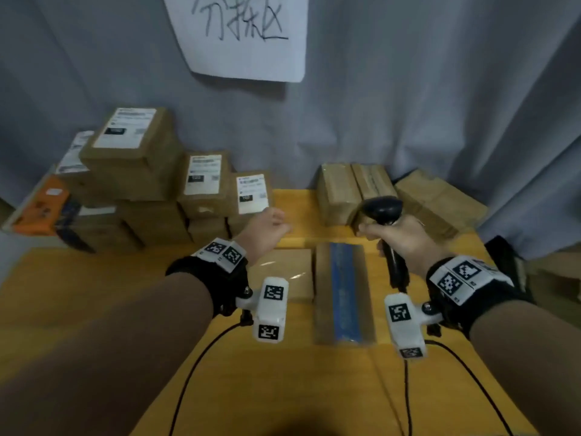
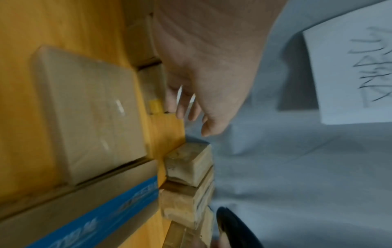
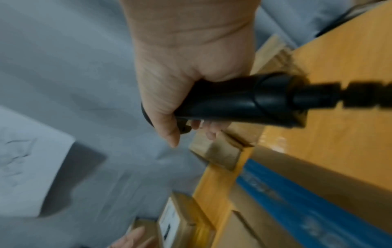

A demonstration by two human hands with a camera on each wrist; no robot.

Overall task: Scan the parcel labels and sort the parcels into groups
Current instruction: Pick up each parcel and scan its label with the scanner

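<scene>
My right hand grips the handle of a black barcode scanner, its head raised above the yellow table; the right wrist view shows the scanner wrapped by that hand. My left hand hovers with loosely curled fingers and holds nothing, just right of a stack of labelled parcels. Below the hands lie a flat brown parcel and a long parcel with blue tape. From the left wrist, the empty hand hangs over the flat parcel.
Plain brown parcels without visible labels stand at the back right. An orange box sits at the far left. A grey curtain with a handwritten paper sign closes the back. Black cables trail over the table's near part.
</scene>
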